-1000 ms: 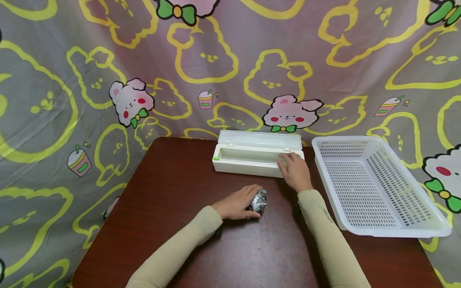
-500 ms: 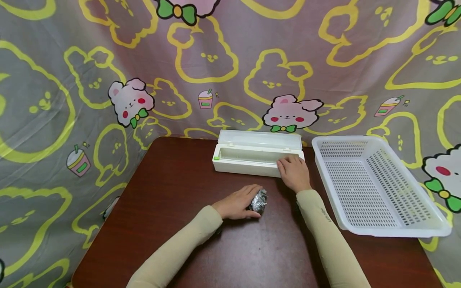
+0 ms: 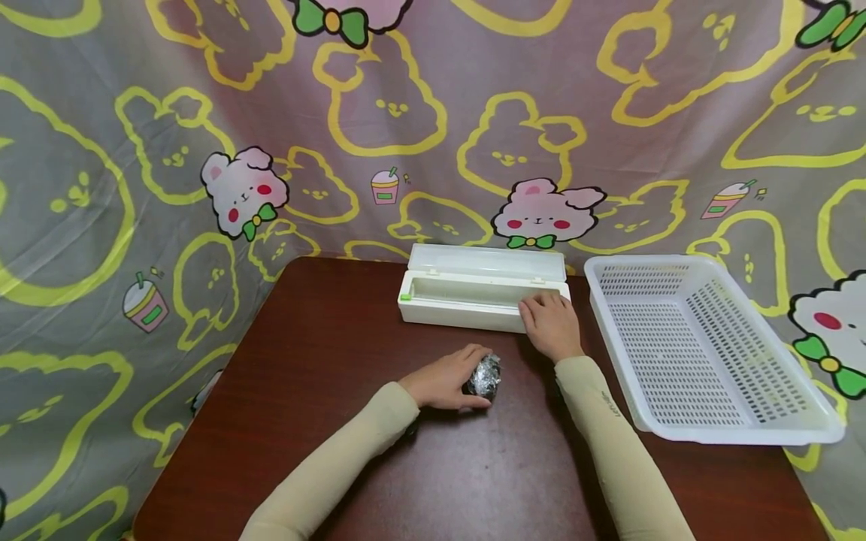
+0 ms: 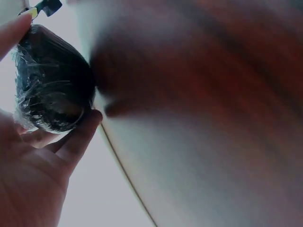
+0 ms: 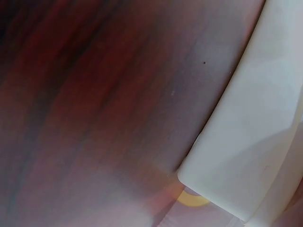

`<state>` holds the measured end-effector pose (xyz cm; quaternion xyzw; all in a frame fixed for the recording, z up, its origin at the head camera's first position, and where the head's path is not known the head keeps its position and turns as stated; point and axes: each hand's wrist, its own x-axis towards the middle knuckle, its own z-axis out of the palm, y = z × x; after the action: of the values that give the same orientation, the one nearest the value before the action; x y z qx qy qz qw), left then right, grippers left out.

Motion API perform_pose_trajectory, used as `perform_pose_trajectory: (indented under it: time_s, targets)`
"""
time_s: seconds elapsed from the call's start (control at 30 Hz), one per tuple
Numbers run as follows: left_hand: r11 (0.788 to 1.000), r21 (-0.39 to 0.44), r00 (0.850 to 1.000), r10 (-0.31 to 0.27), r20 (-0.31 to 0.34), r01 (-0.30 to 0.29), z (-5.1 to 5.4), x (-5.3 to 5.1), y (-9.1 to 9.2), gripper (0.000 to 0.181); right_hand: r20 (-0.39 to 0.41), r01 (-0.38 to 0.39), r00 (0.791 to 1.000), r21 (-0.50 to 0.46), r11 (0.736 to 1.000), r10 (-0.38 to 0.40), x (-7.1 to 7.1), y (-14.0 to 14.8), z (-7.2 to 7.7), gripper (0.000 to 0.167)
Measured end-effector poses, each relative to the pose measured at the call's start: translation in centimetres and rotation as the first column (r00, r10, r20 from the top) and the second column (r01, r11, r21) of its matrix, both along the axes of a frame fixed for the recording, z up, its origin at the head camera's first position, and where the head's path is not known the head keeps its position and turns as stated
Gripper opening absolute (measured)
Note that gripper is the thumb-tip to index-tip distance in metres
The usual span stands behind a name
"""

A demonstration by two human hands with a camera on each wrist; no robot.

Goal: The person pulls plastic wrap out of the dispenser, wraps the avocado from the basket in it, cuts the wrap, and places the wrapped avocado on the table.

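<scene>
My left hand (image 3: 443, 382) holds a dark rounded thing wrapped in clear cling film (image 3: 485, 376), low over the table. In the left wrist view the thumb and fingers lie on both sides of this wrapped thing (image 4: 54, 80); what is inside is too dark to tell. Farther back, a long white cling film dispenser (image 3: 467, 312) stands with its lid raised and a green slider at its left end. With bent fingers, my right hand (image 3: 553, 327) grips the front rim of the dispenser near its right end. Its fingertips are hidden.
A white perforated plastic basket (image 3: 676, 361) stands on the right of the brown table (image 3: 325, 330). Behind the table and at its left hangs a patterned curtain (image 3: 271, 98). A smooth white wall (image 5: 236, 123) with a rounded corner fills the right of the right wrist view.
My right hand has drawn back slightly, its fingers going from stretched over the dispenser's trough to bent over the front rim. The left hand and the wrapped thing have stayed in place.
</scene>
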<state>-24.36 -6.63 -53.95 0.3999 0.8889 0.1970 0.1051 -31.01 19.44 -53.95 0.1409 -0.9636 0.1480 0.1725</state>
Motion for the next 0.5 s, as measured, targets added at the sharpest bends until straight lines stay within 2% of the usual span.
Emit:
perform_pose_trajectory:
  time_s: [0.17, 0.3, 0.5]
  targets:
    - [1.0, 0.014, 1.0, 0.002, -0.021, -0.001, 0.6, -0.2, -0.1, 0.089, 0.012, 0.006, 1.0, -0.005, 1.0, -0.006, 0.0, -0.1, 0.2, 0.04]
    - [0.998, 0.056, 0.998, 0.027, -0.061, -0.023, 1.6, -0.6, -0.6, 0.089, 0.021, 0.009, 1.0, -0.001, 1.0, -0.009, 0.0, 0.0, 0.3, 0.04]
    - [0.987, 0.12, 0.984, 0.126, -0.13, -0.111, 3.9, -1.8, -3.1, 0.09, 0.016, 0.001, 1.0, 0.0, 1.0, -0.001, 0.1, 0.0, 0.2, 0.039]
